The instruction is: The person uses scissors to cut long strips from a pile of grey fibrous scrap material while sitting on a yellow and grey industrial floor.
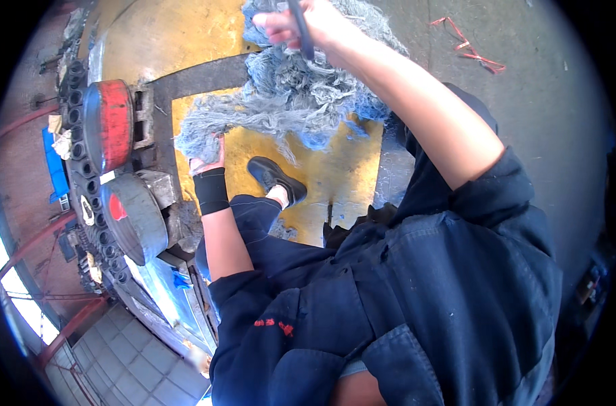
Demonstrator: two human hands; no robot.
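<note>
A big tangled heap of blue-grey yarn (301, 84) lies over the yellow floor plate in front of me. My left hand (210, 159), with a black wrist band, is closed round one end of a strand bundle pulled out to the left. Over the far part of the heap is my right hand (311, 27), somewhat blurred. Its fingers are closed around a dark, narrow, slightly curved tool (301, 30), whose kind I cannot make out. The tool's upper end runs out of the picture.
At my left stand a red drum-shaped part (112, 125) and a grey one (135, 220), beside a row of dark rings (78, 115). My shoe (277, 179) rests on the yellow plate (342, 169). Red strapping (467, 47) lies on the grey floor at the far right.
</note>
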